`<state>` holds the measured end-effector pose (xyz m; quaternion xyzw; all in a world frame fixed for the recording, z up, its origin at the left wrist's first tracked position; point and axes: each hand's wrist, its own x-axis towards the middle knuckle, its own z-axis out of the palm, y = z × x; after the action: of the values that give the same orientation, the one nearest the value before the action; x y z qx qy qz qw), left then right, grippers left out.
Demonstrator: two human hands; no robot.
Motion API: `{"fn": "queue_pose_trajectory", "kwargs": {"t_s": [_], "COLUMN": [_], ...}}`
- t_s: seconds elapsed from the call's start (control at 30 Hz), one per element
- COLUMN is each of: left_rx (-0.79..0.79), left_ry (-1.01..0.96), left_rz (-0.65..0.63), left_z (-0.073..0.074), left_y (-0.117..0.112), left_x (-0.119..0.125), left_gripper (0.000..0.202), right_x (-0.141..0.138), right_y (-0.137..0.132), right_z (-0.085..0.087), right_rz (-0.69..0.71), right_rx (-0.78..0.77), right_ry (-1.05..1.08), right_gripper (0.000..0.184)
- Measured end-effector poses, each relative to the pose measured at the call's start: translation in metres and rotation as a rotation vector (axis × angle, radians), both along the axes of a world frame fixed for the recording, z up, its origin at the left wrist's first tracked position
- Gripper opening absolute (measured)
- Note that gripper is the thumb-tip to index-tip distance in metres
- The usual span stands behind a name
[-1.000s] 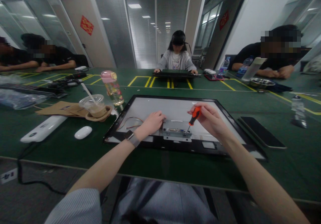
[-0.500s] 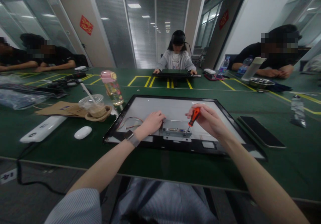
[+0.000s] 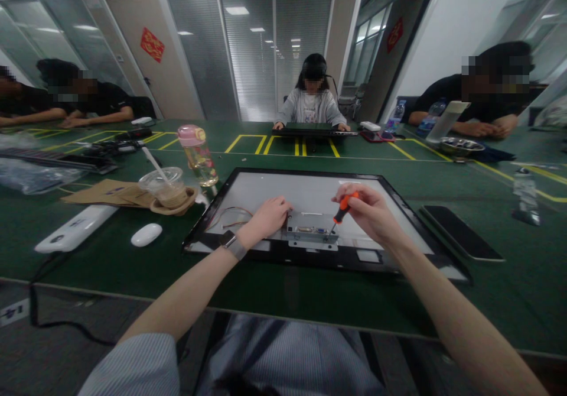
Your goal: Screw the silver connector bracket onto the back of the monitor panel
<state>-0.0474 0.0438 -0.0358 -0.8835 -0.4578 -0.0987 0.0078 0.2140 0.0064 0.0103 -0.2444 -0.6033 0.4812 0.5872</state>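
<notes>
A monitor panel point(image 3: 310, 192) with a black frame lies flat on the green table before me. On its near part sits a grey metal port bracket point(image 3: 305, 237) with video connectors along its front. My left hand point(image 3: 271, 216) rests at the bracket's left end, curled fingers holding its edge; the fingertips are partly hidden. In my right hand point(image 3: 367, 207) is an orange and black screwdriver point(image 3: 345, 208), tilted, its tip pointing down at the bracket's right front. Whether the tip sits in a screw is too small to tell. Thin cables point(image 3: 230, 216) lie left of my left hand.
To the left are a white mouse point(image 3: 146, 234), a white power bank-like device point(image 3: 75, 229), an iced drink cup point(image 3: 166, 189) and a pink-lidded bottle point(image 3: 198, 155). A phone point(image 3: 460, 232) lies right of the panel. Other people sit around the table, one opposite point(image 3: 312, 103).
The screwdriver's handle has tilted slightly further right, and my right hand's fingers have shifted on it. My left hand has stayed in place.
</notes>
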Motion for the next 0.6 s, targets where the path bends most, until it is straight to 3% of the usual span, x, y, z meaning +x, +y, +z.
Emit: {"fn": "queue_pose_trajectory", "kwargs": {"t_s": [0.2, 0.6], "left_rx": [-0.005, -0.011], "left_ry": [0.006, 0.01], "left_rz": [0.001, -0.001], "left_z": [0.0025, 0.0036], "left_y": [-0.0017, -0.0022], "left_x": [0.0006, 0.0007], "left_gripper": [0.032, 0.032], "right_x": [0.0007, 0.0033], "right_y": [0.0036, 0.0009], "right_z": [-0.0007, 0.0021], "right_rz": [-0.113, -0.058], "right_rx": [0.037, 0.006], "right_ry": [-0.028, -0.079], "right_gripper": [0.015, 0.018]}}
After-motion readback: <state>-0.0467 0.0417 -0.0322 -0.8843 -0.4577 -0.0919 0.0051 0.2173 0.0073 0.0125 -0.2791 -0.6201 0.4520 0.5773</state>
